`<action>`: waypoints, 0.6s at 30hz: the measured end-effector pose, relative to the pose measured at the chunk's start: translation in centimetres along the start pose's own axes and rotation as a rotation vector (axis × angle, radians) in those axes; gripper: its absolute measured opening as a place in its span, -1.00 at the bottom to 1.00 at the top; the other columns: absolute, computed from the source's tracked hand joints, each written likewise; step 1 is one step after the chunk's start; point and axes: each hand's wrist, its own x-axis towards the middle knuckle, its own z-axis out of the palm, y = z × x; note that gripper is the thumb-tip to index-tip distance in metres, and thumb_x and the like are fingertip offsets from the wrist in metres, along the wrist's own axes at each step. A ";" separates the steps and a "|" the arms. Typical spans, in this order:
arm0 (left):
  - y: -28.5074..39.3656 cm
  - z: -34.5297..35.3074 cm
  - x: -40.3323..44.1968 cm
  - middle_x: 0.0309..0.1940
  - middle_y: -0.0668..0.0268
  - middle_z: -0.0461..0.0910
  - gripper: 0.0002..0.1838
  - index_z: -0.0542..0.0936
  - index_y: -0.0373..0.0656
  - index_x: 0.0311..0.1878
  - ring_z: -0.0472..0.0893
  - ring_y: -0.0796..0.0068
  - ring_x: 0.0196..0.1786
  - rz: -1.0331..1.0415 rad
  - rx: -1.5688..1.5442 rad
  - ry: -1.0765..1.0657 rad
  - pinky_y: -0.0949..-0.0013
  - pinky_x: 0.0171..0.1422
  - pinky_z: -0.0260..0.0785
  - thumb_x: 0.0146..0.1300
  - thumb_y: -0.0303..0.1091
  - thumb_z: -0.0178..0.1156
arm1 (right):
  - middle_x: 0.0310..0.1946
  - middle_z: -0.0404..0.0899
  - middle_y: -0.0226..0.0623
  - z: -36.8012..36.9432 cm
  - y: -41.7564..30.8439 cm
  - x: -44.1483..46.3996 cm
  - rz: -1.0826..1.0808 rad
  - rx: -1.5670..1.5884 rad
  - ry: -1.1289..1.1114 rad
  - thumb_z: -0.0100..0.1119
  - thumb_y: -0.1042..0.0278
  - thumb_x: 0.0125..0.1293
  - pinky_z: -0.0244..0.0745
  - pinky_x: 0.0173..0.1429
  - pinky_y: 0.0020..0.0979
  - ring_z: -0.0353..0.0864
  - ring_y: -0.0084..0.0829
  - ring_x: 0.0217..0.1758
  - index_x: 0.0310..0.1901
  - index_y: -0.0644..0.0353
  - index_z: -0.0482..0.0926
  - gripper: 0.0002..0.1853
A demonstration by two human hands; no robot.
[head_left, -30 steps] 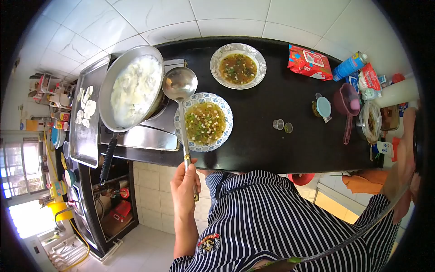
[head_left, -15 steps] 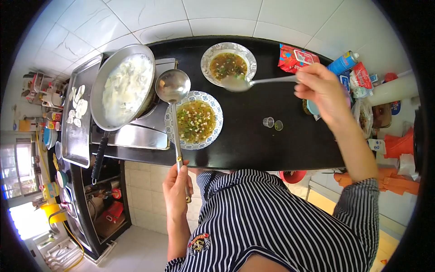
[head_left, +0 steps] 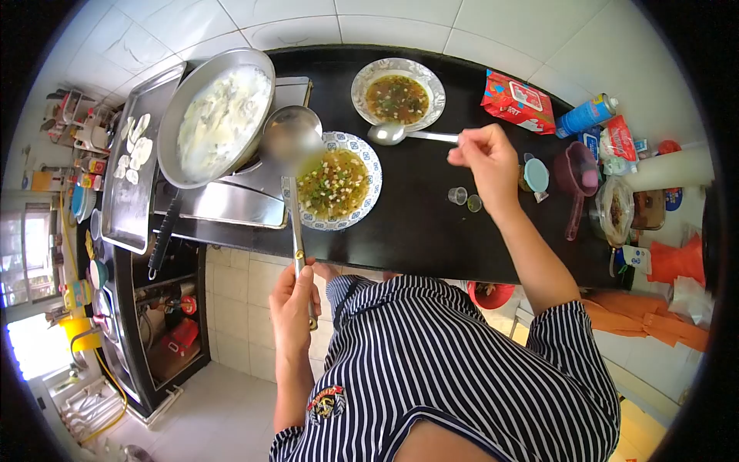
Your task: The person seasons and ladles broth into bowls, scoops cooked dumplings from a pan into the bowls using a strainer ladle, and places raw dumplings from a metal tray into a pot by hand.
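My left hand [head_left: 294, 299] is closed round the handle of a metal ladle [head_left: 293, 138], whose bowl hangs between the pan and the blue-patterned bowl [head_left: 375, 171]. That bowl holds broth with chopped bits. In my right hand [head_left: 488, 158] is the handle end of a metal spoon [head_left: 387, 134], pinched above the counter. The spoon's head is just below the grey-patterned bowl [head_left: 436, 88] of darker broth. A deep pan [head_left: 219, 123] on the stove contains white, cloudy food.
Left of the pan lies a metal tray [head_left: 127, 213] with dumplings. Two small plastic cups [head_left: 464, 199] rest on the black counter [head_left: 416, 231]. At the right are a red packet [head_left: 517, 102], a blue can [head_left: 586, 115], a lidded jar [head_left: 535, 175] and a pink strainer [head_left: 576, 170].
My right hand came in from the far right with the spoon and has since moved slightly left. The ladle stays in my left hand, its bowl shifted slightly. The view has moved.
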 end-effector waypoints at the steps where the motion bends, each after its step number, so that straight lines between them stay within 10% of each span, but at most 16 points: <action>1: -0.1 0.0 -0.1 -0.69 0.48 0.37 -0.68 0.57 -0.22 0.04 0.29 0.73 -0.69 -0.002 0.001 0.006 0.61 -0.60 0.07 0.45 -0.17 0.05 | -0.41 0.61 -0.25 0.6 -0.2 -1.0 0.126 0.100 -0.031 0.18 0.52 0.34 0.64 -0.29 -0.50 0.70 -0.50 -0.38 -0.28 0.31 0.49 -0.92; 18: -0.9 -0.6 -1.2 -0.68 0.50 0.37 -0.69 0.57 -0.19 0.04 0.31 0.75 -0.68 -0.020 -0.032 0.029 0.63 -0.61 0.08 0.46 -0.17 0.05 | -0.39 0.57 -0.31 7.7 6.0 -7.2 0.137 0.026 -0.343 0.17 0.55 0.32 0.60 -0.29 -0.52 0.69 -0.54 -0.38 -0.34 0.31 0.46 -0.90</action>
